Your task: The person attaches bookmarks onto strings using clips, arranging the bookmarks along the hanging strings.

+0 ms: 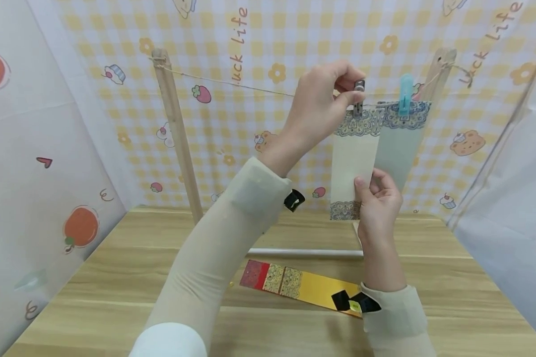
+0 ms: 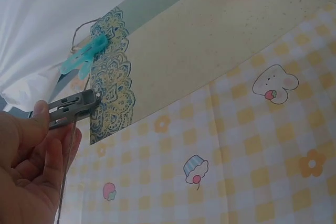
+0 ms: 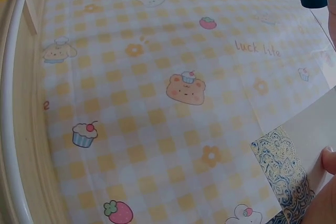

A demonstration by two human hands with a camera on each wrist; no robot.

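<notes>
Both hands are up at the string [image 1: 232,83] stretched between two wooden posts. Left hand [image 1: 321,106] pinches a grey clothespin [image 1: 359,96] between thumb and fingers, its jaws at the patterned top edge of a cream paper strip [image 1: 354,158] right on the line; the left wrist view shows the same grey clothespin [image 2: 71,108] squeezed in the left hand [image 2: 31,171] with its tip touching the strip's blue-and-yellow ornament. Right hand [image 1: 379,206] grips the lower part of the cream paper strip, thumb on the front and fingers curled behind. Just beside it, overlapping its right edge, a pale green strip [image 1: 399,144] hangs from the string under a light blue clothespin [image 1: 405,94]. On the bench [image 1: 116,277] below lies a red and gold strip [image 1: 301,285], partly covered by the right sleeve, and a white rod [image 1: 303,252] runs across behind it.
</notes>
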